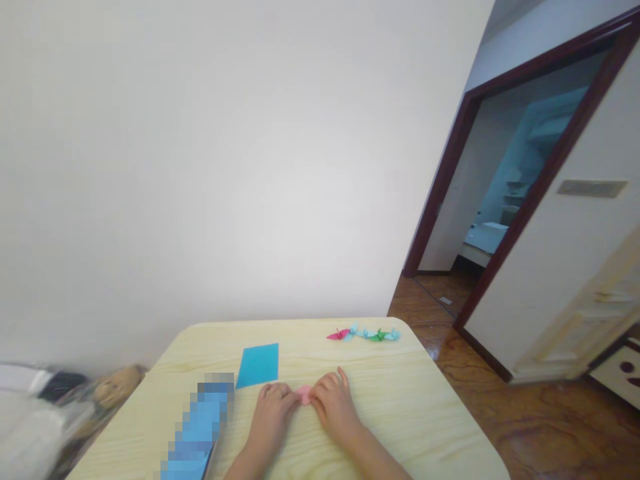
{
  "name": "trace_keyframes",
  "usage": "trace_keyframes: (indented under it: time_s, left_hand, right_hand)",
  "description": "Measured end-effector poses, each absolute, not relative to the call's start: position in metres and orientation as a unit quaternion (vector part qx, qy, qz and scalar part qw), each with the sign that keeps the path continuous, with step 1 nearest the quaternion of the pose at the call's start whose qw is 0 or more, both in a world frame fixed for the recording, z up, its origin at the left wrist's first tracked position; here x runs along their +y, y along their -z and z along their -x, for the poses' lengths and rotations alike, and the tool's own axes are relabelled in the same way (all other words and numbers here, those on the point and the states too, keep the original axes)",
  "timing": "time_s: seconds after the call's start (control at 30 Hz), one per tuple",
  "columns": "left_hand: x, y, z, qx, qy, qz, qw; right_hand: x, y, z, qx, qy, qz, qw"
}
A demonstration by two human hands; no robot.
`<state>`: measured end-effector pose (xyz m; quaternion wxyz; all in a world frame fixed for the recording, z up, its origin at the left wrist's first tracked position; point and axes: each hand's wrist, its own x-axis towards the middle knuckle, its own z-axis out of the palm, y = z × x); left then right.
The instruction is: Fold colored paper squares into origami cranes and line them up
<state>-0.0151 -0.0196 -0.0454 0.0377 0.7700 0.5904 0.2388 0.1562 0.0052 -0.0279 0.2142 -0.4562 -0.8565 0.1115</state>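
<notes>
A small piece of pink paper [305, 394] lies low over the table between my two hands. My left hand [274, 408] pinches its left side with thumb and forefinger. At its right side, the fingers of my right hand [334, 403] close on it, with one finger raised. How the paper is folded is too small to make out. Beyond my left hand a square sheet of blue paper [259, 365] lies flat. Farther back on the right, folded paper cranes in pink [339, 335], light blue and green [381, 335] stand in a row.
The pale wooden table [425, 413] has rounded corners and meets a white wall [250, 167] at its back. A blurred-out blue object [197, 430] lies left of my left forearm. To the right are a wooden floor [450, 363] and a doorway with a dark red frame [463, 120].
</notes>
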Motion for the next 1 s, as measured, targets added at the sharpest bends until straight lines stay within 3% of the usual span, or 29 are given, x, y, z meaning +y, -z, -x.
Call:
trace_keyframes:
  time_s: [1.0]
  left_hand:
    - [-0.014, 0.043, -0.006, 0.740, -0.208, -0.632, 0.095]
  right_hand:
    - [0.022, 0.038, -0.139, -0.766, -0.159, 0.578, 0.232]
